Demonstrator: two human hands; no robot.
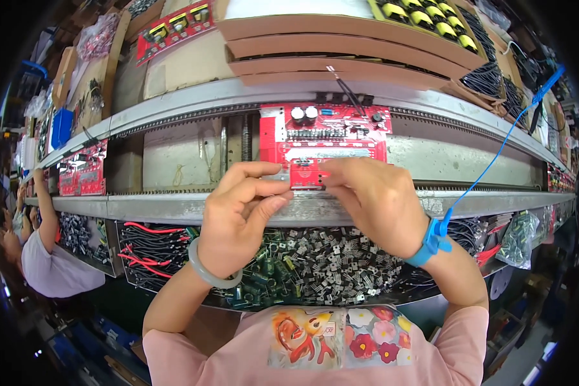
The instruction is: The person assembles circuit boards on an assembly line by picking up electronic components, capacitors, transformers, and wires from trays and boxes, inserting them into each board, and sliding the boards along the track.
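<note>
A red circuit board [271, 141] lies across the metal rails of the line in front of me. It carries two white-topped round capacitors, a row of small parts and a black-and-white wire pair [349, 90] rising from its far side. My left hand [238, 209] is at its near left part, fingertips by the edge and thumb apart from them. My right hand [376, 199] bends over its near right part, fingers and thumb drawn together at the surface. Whatever they pinch is hidden. A blue wrist strap [428, 244] circles my right wrist.
Below the rail, bins hold black and red wires [151, 251], green capacitors [264, 276] and three-legged transistors [347, 264]. Cardboard trays [341, 48] with yellow transformers [424, 16] stand behind. More red boards [83, 170] sit on the left rails, where another person [51, 264] works. A blue cord [495, 161] runs right.
</note>
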